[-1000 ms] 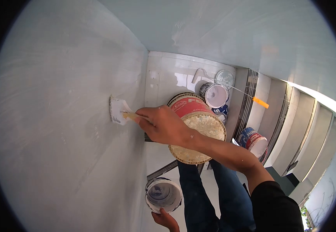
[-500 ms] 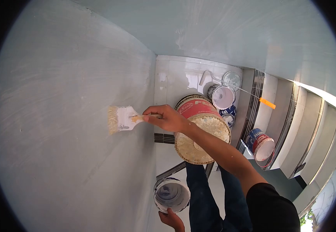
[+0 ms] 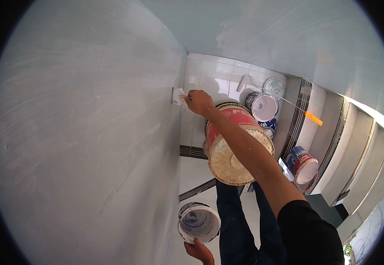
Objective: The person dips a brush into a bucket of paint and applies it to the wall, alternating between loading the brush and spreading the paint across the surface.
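Note:
My right hand (image 3: 200, 103) is wrapped round the handle of a wide paintbrush (image 3: 177, 96). Its white-coated head lies against the grey wall (image 3: 90, 132), close to the inner corner. Down at the bottom, my left hand (image 3: 199, 251) grips the near rim of a small paint bucket (image 3: 210, 227), thumb over the edge. Whitish paint smears coat the inside of that bucket. Beneath my right forearm stands a large red tub (image 3: 240, 118) with a paint-crusted, cream-coloured top (image 3: 227, 161), partly hidden by the arm.
Behind the tub sit an open paint pail (image 3: 265, 107), a round lid (image 3: 274, 87) and a roller frame with an orange handle (image 3: 313, 118). A red-and-blue bucket (image 3: 306, 170) rests by the steps (image 3: 329, 141) on the right. My legs (image 3: 236, 225) are below.
My right hand has carried the brush up and right along the wall, towards the corner. The left hand still holds the small bucket; the view has shifted slightly.

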Demonstrator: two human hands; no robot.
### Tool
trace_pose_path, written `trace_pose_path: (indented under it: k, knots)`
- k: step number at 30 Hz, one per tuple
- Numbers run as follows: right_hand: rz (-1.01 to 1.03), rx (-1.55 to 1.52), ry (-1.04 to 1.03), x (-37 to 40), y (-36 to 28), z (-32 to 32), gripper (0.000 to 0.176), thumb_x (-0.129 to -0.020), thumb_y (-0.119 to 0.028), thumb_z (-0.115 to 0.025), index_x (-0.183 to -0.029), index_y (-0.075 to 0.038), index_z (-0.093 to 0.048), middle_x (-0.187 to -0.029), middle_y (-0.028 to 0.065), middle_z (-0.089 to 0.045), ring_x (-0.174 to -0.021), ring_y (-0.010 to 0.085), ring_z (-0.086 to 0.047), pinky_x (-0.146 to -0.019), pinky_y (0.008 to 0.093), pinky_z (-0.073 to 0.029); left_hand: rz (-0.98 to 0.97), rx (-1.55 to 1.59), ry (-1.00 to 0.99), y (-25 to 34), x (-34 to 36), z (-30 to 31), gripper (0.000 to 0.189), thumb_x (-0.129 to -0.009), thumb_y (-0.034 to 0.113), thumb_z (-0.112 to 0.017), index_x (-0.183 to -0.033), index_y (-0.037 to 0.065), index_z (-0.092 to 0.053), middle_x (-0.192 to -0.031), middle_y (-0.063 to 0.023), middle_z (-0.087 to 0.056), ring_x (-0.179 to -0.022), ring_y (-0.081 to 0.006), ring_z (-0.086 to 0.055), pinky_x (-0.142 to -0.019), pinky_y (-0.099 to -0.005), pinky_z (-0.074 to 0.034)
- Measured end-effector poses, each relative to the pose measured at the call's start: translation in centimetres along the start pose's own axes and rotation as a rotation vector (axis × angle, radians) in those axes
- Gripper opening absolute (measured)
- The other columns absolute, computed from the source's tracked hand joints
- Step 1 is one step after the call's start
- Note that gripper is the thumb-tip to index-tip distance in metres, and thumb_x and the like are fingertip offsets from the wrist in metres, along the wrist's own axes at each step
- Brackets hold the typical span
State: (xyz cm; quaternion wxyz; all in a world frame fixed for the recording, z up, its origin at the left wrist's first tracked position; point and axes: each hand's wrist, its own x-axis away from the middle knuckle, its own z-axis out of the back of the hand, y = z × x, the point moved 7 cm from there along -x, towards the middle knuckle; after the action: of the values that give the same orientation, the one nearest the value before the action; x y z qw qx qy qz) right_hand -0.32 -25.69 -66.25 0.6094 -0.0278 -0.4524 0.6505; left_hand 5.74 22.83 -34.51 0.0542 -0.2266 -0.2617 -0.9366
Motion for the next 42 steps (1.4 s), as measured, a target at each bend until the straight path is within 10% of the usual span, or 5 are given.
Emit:
trace_pose_path:
  k: [9,17,32,36,42]
  knots:
    - [0.298,-0.436,0.036,14.4,-11.7,13.4,0.019,-0.093,-0.016,-0.065,-0.099,0.001,-0.071,-0.067,0.0166,-0.064,-0.048,0.0226,-0.057,-0.048,0.0301,-0.045,0.012,-0.043,-0.036,-0.7,-0.5,0.5,0.038,-0.081,0.007,-0.056,-0.113,-0.012,-0.056,-0.109,-0.0208,-0.064,-0.095,-0.0261,-0.065,-0.079,-0.0353,-0.053]
    - [0.585,-0.921,-0.355,20.1,-16.6,17.9,0.02,-0.097,-0.018,-0.062,-0.105,0.0,-0.067,-0.073,0.0072,-0.068,-0.055,0.0103,-0.055,-0.05,0.0266,-0.041,0.015,0.019,-0.008,1.3,-0.2,-0.4,0.039,-0.078,0.006,-0.055,-0.111,-0.014,-0.057,-0.107,-0.023,-0.065,-0.095,-0.0285,-0.065,-0.084,-0.0373,-0.052]
    - [0.123,0.079,-0.387,-4.2,6.5,-1.9,0.031,-0.102,-0.037,-0.046,-0.106,-0.011,-0.062,-0.092,0.0154,-0.068,-0.09,0.0331,-0.066,-0.082,0.0449,-0.048,0.163,-0.176,0.052,0.4,-0.2,-1.5,0.047,-0.076,0.015,-0.056,-0.116,-0.011,-0.058,-0.107,-0.0207,-0.065,-0.09,-0.0271,-0.067,-0.066,-0.0348,-0.054]
    - [-0.011,0.329,-0.344,-6.8,11.3,-4.8,0.039,-0.1,-0.038,-0.047,-0.112,-0.006,-0.066,-0.105,0.0171,-0.07,-0.103,0.0375,-0.065,-0.091,0.0447,-0.05,0.104,-0.284,0.003,0.9,-0.1,-0.8,0.041,-0.089,0.021,-0.064,-0.119,-0.007,-0.06,-0.111,-0.0177,-0.065,-0.095,-0.0285,-0.059,-0.083,-0.042,-0.047]
    - [-0.099,0.256,-0.369,-8.7,7.6,-6.3,0.039,-0.095,-0.034,-0.051,-0.108,-0.002,-0.07,-0.114,0.0187,-0.069,-0.108,0.0343,-0.066,-0.091,0.044,-0.052,0.114,-0.25,0.038,0.5,-0.3,-1.3,0.043,-0.086,0.018,-0.06,-0.121,-0.008,-0.059,-0.111,-0.0175,-0.064,-0.093,-0.0267,-0.062,-0.076,-0.0378,-0.049]
